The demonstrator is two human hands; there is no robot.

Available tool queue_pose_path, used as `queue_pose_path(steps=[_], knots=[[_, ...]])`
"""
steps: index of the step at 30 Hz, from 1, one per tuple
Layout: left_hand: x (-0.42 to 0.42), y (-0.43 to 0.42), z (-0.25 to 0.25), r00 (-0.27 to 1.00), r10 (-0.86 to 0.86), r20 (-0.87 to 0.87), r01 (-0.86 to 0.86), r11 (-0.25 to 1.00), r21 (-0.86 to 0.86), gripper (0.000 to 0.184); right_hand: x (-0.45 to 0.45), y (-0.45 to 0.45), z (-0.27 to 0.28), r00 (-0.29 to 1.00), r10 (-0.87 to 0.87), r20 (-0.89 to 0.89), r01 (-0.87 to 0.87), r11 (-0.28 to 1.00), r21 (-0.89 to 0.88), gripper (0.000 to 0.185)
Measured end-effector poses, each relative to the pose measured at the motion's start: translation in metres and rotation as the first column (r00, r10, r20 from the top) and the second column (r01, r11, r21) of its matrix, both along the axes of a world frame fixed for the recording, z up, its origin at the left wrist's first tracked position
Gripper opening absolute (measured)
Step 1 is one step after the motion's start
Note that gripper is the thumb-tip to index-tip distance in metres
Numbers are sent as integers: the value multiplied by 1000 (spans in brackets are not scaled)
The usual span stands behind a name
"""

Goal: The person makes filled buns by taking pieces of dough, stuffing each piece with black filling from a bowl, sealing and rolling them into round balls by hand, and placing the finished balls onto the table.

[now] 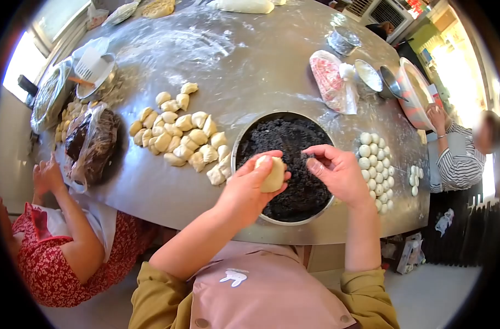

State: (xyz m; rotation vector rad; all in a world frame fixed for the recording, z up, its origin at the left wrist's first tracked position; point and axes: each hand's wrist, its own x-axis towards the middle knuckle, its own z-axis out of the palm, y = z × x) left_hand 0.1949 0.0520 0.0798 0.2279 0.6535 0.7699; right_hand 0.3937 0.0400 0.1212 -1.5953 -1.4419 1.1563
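A flattened piece of pale dough (pixel 273 176) lies in my left hand (pixel 254 180), whose fingers curl round it over the left part of a round metal pan. Black crumbly filling (pixel 294 192) covers the inside of the pan (pixel 236 148). Above the pan's right side is my right hand (pixel 337 171), thumb and forefinger bent close together; whether anything is between them is too small to tell. Left of the pan, cut dough pieces (pixel 173 131) lie in a loose pile. Several round white balls (pixel 377 170) stand in rows to the right.
A co-worker in red (pixel 69 252) sits at the left beside a dark mass in plastic (pixel 93 142). Another person in stripes (pixel 458 159) is at the right by a large basin (pixel 413 93). A pink bag (pixel 329 79) and metal bowls (pixel 368 75) stand at the back right.
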Motion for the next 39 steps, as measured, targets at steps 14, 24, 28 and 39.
queue_pose_path(steps=[14, 24, 28, 39], knots=[[34, 10, -11, 979, 133, 156, -104, 979, -178, 33, -40, -11, -10, 986, -153, 65, 128, 947, 293, 33], [44, 8, -14, 992, 109, 57, -104, 991, -82, 21, -41, -11, -30, 895, -242, 375, -18, 820, 572, 18], [38, 7, -6, 991, 98, 95, -90, 992, -85, 22, -33, -14, -29, 953, -281, 114, 229, 914, 336, 18], [36, 5, 9, 996, -33, 88, 38, 997, -66, 22, -20, -9, -49, 900, -54, 432, -240, 766, 596, 73]])
